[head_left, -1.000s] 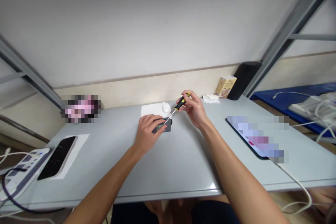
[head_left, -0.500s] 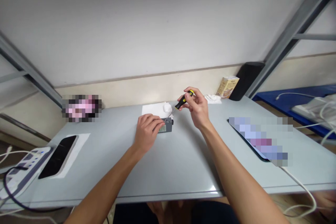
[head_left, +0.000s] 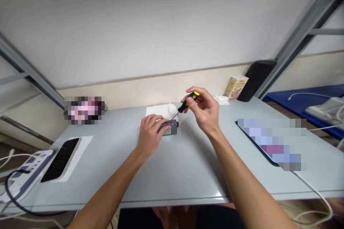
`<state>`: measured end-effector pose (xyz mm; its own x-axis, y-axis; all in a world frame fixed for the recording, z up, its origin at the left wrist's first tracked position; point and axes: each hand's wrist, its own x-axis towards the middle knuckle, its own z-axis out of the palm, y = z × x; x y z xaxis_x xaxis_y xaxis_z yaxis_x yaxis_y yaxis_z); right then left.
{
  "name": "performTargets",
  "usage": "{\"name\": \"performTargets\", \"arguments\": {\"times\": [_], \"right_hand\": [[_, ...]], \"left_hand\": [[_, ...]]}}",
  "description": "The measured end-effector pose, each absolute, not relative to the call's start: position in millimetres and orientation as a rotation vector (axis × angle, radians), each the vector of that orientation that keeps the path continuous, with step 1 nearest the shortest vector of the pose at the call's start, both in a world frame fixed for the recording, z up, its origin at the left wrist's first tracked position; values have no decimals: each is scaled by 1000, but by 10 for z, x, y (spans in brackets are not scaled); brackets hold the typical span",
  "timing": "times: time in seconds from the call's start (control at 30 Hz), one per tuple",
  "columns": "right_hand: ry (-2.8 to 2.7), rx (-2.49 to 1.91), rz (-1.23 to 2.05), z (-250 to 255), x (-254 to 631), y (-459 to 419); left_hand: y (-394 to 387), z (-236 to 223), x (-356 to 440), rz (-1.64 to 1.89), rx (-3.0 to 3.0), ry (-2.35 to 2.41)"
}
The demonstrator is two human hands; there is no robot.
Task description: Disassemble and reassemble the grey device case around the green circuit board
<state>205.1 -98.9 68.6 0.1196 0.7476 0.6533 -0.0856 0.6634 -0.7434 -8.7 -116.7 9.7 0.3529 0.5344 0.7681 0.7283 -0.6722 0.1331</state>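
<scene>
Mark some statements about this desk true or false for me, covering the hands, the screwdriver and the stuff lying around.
1. The right hand holds a screwdriver with a black and yellow handle. True.
2. The left hand is well away from the small dark grey boxy device. False: its fingers are on the device.
3. The pale yellow carton stands beside the tall black cylinder. True.
4. The flat phone with a black screen lies right of the screwdriver. False: it lies far to the left, on white paper.
5. The crumpled white tissue lies by the foot of the carton. True.
</scene>
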Motion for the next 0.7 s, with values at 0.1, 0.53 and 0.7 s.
{"name": "performTargets", "arguments": {"times": [0.1,0.53,0.7], "right_hand": [[-1267,-641,621,691,2129,-945],[-1261,-722,615,630,2187,-863],[-1254,-722,637,622,2169,-859]], "left_hand": [[-1168,72,-93,-1162,-2440,-1201],[-1204,56,-56,-1005,-2619,-1225],[-1200,54,-54,-1015,-2648,-1214]]}}
